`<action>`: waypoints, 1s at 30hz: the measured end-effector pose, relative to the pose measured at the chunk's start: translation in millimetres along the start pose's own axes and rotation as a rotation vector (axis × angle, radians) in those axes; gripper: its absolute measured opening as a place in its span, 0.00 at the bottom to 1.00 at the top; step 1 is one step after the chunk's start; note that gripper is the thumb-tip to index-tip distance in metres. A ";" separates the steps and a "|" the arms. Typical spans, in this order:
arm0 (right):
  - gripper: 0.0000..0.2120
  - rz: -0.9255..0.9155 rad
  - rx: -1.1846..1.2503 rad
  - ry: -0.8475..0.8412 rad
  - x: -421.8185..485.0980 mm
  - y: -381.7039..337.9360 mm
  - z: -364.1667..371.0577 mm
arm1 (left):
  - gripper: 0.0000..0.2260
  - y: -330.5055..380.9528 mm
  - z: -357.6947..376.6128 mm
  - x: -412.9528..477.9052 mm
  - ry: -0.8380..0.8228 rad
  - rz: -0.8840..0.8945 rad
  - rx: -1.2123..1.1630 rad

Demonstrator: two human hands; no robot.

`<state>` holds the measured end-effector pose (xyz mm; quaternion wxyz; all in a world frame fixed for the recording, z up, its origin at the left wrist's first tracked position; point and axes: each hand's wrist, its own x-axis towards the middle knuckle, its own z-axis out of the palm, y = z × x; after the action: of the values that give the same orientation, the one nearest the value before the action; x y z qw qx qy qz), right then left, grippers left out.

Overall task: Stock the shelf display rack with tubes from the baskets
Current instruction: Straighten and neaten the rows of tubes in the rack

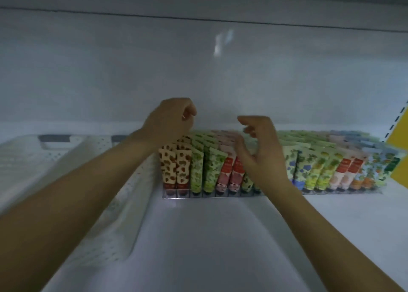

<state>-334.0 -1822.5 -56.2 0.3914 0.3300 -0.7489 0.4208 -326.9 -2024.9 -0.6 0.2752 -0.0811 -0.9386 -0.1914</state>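
At the far left two white perforated baskets point(123, 214) stand on the shelf point(209, 236), well apart from the hands, and I cannot see any tube inside them from this angle. Next comes the left hand point(167, 121), raised above the back end of the brown-spotted tubes point(176, 165); its fingers are curled in tightly and nothing shows between them. The tubes stand cap down in the clear rack point(198, 195), in narrow lanes that run to the back, and every lane I can see looks full or nearly full. After the brown ones come green tubes point(197, 170) and then red tubes point(223, 172). The right hand point(260, 159) hovers just above and in front of the rows beside the red ones, its fingers spread and half bent like a claw, and it holds nothing. Further right the rack goes on with more tubes, to a yellow panel point(397, 132) at the edge. I judge these tubes to be light, soft plastic with a smooth skin, so a hard squeeze on the body would dent one or let it slip. The flat crimped top is the stiffest part and it stands free above the lane, so a light pinch there between thumb and forefinger seems the best hold. They stand close together, so a careless push would probably tip the neighbours.
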 end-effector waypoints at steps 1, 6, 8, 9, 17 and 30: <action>0.13 0.016 0.023 -0.040 11.4 -6.1 12.5 | 0.08 -12.6 0.7 0.8 0.004 -0.010 0.007; 0.08 0.151 0.008 -0.306 59.7 -15.9 60.8 | 0.14 -56.0 9.7 -11.8 0.184 -0.065 -0.030; 0.09 0.233 -0.016 -0.343 70.2 -15.2 71.8 | 0.16 -65.4 6.8 -14.5 0.263 -0.112 -0.089; 0.09 0.274 -0.032 -0.348 73.2 -14.3 77.4 | 0.16 -68.0 5.1 -14.5 0.285 -0.139 -0.127; 0.10 0.354 -0.175 -0.515 66.2 -2.2 106.1 | 0.21 -71.1 18.0 -23.1 0.053 -0.037 -0.125; 0.12 0.307 -0.154 -0.618 63.9 -5.0 101.7 | 0.22 -76.0 16.7 -22.6 -0.124 0.024 -0.029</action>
<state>-391.6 -1925.6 -33.7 0.1020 0.2948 -0.9023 0.2975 -335.7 -2088.6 -49.8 0.2175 -0.1081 -0.9500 -0.1964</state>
